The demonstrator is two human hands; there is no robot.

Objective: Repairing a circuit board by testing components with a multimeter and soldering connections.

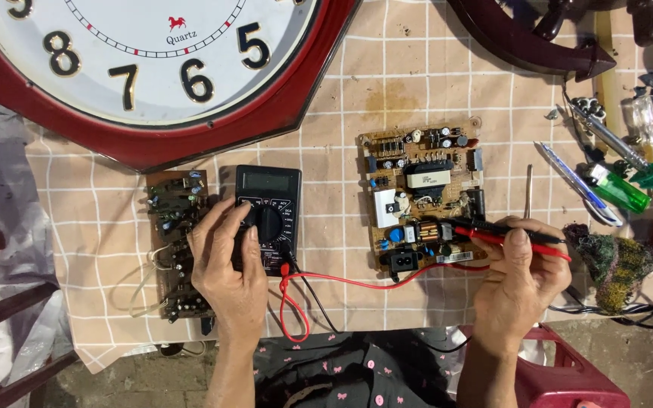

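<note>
My left hand (224,261) rests on a black multimeter (267,196), fingers on its round dial. My right hand (519,276) pinches a red probe (485,236) and a black probe (493,225) together, their tips touching the lower part of a tan circuit board (421,189). Red and black leads (341,283) run from the meter across the checked cloth (341,113) to the probes. A second, darker circuit board (175,204) lies just left of the meter, partly under my left hand.
A large red-framed wall clock (145,68) lies face up at the top left. Pens, a green lighter (621,190), a soldering iron (644,170) and a knitted rag (617,261) crowd the right edge. A red plastic stool (568,378) stands below.
</note>
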